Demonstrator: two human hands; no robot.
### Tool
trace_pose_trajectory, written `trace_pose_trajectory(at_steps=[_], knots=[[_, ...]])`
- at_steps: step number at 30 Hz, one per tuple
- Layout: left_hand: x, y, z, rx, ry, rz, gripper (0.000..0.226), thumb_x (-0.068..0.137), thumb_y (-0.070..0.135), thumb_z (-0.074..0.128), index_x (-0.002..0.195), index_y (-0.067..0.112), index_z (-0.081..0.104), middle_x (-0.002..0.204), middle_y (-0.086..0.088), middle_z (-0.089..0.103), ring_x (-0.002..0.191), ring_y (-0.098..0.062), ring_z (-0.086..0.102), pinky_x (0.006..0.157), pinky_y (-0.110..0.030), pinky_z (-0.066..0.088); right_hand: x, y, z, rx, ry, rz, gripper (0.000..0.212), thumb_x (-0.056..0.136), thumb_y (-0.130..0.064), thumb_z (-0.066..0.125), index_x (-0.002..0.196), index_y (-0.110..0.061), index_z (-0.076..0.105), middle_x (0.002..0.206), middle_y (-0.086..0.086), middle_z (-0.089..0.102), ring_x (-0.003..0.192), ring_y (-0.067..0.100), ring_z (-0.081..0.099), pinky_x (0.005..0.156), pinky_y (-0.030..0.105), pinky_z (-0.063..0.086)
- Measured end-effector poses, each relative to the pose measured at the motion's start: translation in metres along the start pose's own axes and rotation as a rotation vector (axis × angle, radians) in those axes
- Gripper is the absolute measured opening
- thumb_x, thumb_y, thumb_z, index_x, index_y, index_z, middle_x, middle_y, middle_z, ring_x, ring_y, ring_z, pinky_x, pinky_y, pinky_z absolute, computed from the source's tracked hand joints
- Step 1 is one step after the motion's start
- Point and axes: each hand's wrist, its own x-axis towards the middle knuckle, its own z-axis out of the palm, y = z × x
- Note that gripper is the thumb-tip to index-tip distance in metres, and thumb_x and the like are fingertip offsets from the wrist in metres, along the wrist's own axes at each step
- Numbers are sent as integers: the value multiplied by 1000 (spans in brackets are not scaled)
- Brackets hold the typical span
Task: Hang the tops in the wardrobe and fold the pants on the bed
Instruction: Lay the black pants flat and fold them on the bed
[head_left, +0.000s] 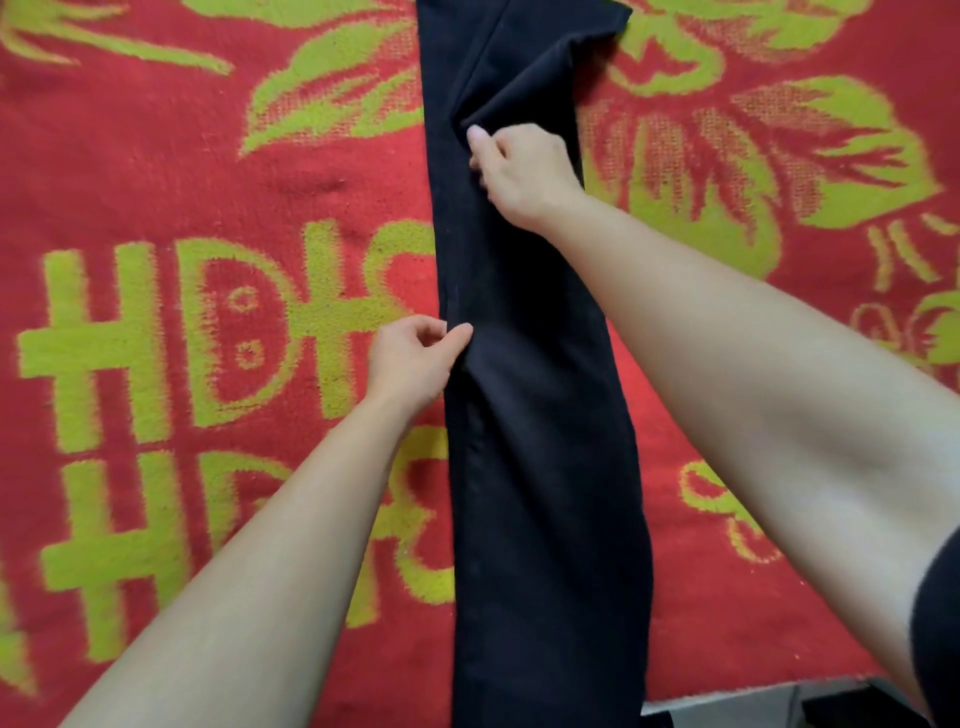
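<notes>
Pinching black pants (540, 467) twice: our left hand (410, 358) nips the left edge mid-length, right hand (519, 171) grips a crease farther up. Pants lie lengthwise on the red-green blanket (156, 156). We're mid-fold; next likely needs that crease smoothed, then ends brought together.

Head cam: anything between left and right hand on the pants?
Only a stretch of the black pants, lying on the red blanket; left hand and right hand both pinch it. Head view.

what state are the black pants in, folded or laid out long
Laid out long: the black pants form one strip on the red blanket, no crosswise fold visible. Left hand and right hand pinch it.
</notes>
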Motion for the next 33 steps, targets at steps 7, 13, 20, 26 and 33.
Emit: trace_pose_trajectory(at_steps=[7, 13, 20, 26, 33], knots=[[8, -10, 4, 216, 63, 179, 22, 89, 40, 67, 80, 20, 67, 74, 6, 66, 71, -18, 59, 72, -34, 48, -22, 65, 11, -666, -57, -278, 61, 106, -51, 21, 160, -26, 8, 167, 12, -3, 154, 28, 1, 123, 48, 8], [15, -8, -2, 220, 118, 254, 20, 91, 38, 65, 84, 20, 66, 72, 12, 63, 69, -14, 57, 72, -33, 46, -13, 72, 14, -693, -35, -289, 63, 104, -56, 17, 159, -29, 1, 166, 12, -9, 154, 29, -4, 123, 52, 3], [9, -10, -10, 196, -44, 247, 13, 93, 27, 65, 88, 16, 60, 78, 4, 60, 64, -8, 47, 61, -19, 37, -4, 63, 20, -706, 76, -224, 62, 105, -54, 15, 159, -28, 1, 166, 17, -9, 154, 31, -4, 123, 54, 4], [42, 15, -22, 595, 266, 451, 32, 93, 39, 60, 116, 17, 59, 127, -12, 52, 119, -31, 46, 100, -47, 39, 3, 49, -2, -668, 185, -265, 53, 104, -50, 26, 148, -27, 42, 152, 11, 37, 137, 30, 35, 110, 43, 24], [160, 67, -58, 1012, 31, 236, 97, 76, 87, 36, 150, 48, -15, 159, -8, -30, 146, -30, -27, 109, -68, -12, 80, -20, -30, -411, 484, -173, 44, 98, -49, 38, 127, -21, 57, 130, 0, 54, 122, 20, 49, 95, 31, 36]])
